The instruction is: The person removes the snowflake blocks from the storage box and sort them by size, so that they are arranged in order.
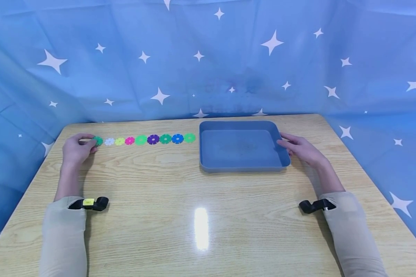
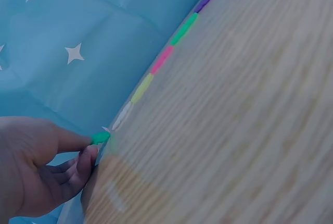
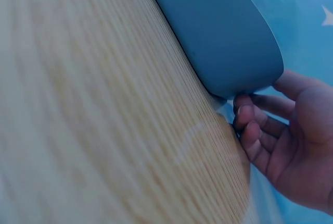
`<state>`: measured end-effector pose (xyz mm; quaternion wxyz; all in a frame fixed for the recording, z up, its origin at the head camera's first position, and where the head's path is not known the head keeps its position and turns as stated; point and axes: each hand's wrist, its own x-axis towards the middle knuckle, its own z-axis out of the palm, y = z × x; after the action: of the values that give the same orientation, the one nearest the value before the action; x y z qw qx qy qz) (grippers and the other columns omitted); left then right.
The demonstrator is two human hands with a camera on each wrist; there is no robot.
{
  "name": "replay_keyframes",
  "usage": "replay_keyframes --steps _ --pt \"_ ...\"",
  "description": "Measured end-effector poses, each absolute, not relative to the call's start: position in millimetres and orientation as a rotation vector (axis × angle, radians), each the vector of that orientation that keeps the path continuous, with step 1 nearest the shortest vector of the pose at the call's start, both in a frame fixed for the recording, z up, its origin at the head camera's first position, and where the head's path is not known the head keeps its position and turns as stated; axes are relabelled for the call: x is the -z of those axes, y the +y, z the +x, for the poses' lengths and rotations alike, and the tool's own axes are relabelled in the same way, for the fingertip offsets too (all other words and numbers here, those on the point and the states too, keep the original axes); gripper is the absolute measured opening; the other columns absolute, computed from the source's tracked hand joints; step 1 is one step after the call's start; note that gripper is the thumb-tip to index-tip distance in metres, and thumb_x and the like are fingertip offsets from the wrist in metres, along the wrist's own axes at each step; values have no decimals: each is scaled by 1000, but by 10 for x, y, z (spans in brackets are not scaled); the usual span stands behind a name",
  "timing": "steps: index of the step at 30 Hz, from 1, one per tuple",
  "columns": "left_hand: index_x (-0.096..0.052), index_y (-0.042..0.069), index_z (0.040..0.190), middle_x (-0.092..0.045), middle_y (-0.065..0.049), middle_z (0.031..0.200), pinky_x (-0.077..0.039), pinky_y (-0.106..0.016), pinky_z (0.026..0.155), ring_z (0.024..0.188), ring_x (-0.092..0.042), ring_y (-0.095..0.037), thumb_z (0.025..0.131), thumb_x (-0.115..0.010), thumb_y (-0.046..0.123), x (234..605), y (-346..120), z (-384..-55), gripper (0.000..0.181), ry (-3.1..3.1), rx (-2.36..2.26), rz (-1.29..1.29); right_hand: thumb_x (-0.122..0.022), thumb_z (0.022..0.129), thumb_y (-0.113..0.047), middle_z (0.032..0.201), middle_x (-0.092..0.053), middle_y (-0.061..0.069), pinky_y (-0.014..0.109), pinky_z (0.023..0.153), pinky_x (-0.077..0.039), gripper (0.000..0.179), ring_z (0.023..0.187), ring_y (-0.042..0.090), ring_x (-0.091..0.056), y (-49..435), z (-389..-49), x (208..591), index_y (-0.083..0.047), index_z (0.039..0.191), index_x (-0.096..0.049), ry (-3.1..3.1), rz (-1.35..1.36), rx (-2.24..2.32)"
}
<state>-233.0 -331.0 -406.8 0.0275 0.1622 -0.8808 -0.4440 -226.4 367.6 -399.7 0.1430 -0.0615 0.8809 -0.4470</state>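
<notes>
My left hand (image 1: 77, 149) pinches a dark green notched plastic disc (image 1: 98, 141) between thumb and finger, at the left end of a row of similar discs. In the left wrist view the green disc (image 2: 101, 138) shows at the fingertips, beside the white disc (image 2: 123, 115). Rightward along the row come a yellow disc (image 1: 119, 141), a pink disc (image 1: 130, 141), a purple disc (image 1: 153, 139) and several green and blue ones. My right hand (image 1: 304, 149) grips the right wall of a blue-grey tray (image 1: 242, 169), its thumb over the rim and the other fingers outside, partly hidden.
The tray stands on the wooden table (image 1: 152, 223), just right of the row's last light green disc (image 1: 189, 137). A blue curtain (image 1: 194, 77) with white stars hangs behind the table and at its sides. Each sleeve carries a black wrist camera mount (image 1: 96, 204).
</notes>
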Motion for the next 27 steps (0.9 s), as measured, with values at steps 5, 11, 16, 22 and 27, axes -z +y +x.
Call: replay_keyframes --steps 5,11,16,22,27 --pt "-54 -5 139 -63 -5 91 -50 -15 58 63 -58 7 105 -51 25 4088 -3317 -2340 45 -2755 1297 494 -51 106 -42 79 -48 3 33 69 -45 69 71 22 -49 3672 -2262 3988 -8 160 -25 2548 -178 1282" --pt "-57 -5 136 -64 -4 90 -48 -14 57 61 -56 8 105 -52 25 4112 -3318 -2340 44 -2778 1236 472 -52 106 -41 78 -47 2 33 70 -44 70 70 22 -49 3674 -2262 3992 -6 160 -25 2535 -171 1303" --pt "-58 -6 135 -65 -10 94 -47 -14 58 61 -55 9 104 -53 25 4107 -3325 -2339 44 -2798 1190 443 -52 105 -42 76 -47 1 33 69 -44 70 70 22 -49 3671 -2264 3991 -7 160 -26 2532 -168 1314" --pt "-57 -6 135 -63 -12 98 -46 -14 58 62 -54 9 104 -53 27 4097 -3322 -2338 45 -2800 1197 457 -52 106 -41 77 -46 0 33 68 -44 70 70 21 -48 3673 -2268 3988 -6 160 -25 2524 -172 1327" --pt "-55 -5 137 -63 -11 101 -47 -15 59 66 -56 6 104 -52 29 4090 -3311 -2326 47 -2798 1246 510 -51 106 -42 78 -48 4 34 70 -46 69 71 24 -50 3680 -2264 3991 -8 160 -25 2545 -173 1287"
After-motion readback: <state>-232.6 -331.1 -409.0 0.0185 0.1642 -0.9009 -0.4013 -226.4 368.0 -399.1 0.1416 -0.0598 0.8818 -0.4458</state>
